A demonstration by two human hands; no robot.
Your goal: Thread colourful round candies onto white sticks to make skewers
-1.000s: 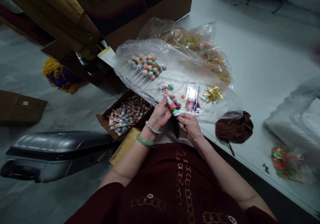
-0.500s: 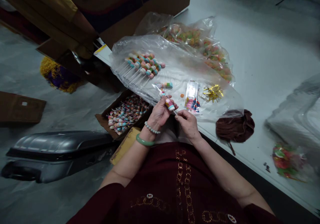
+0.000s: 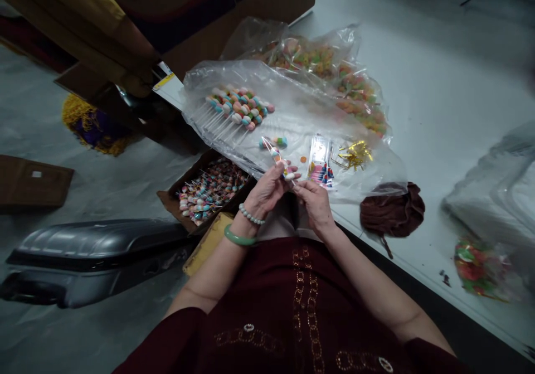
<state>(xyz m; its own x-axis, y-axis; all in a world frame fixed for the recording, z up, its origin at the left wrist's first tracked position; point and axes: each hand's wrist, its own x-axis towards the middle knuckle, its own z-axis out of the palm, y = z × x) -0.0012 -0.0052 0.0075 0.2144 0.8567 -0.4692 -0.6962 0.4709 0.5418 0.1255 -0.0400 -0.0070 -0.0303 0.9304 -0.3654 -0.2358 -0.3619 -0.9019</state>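
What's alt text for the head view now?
Left hand cradles a colourful wrapped candy skewer; right hand pinches its near end. Beyond, more skewers, printed packets and gold ties lie on plastic sheeting; an open filled carton sits left.

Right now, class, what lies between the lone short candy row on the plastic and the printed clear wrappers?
A small orange disc lies between the lone candy row and the printed clear wrappers, shown in the head view.

Marshmallow skewers [image 3: 242, 109] showed pink, orange, white, blue and green. Twist ties [image 3: 355, 155] were metallic gold. The bangle [image 3: 239, 236] was green; the shirt [image 3: 267, 296], maroon with gold chain-link patterning.
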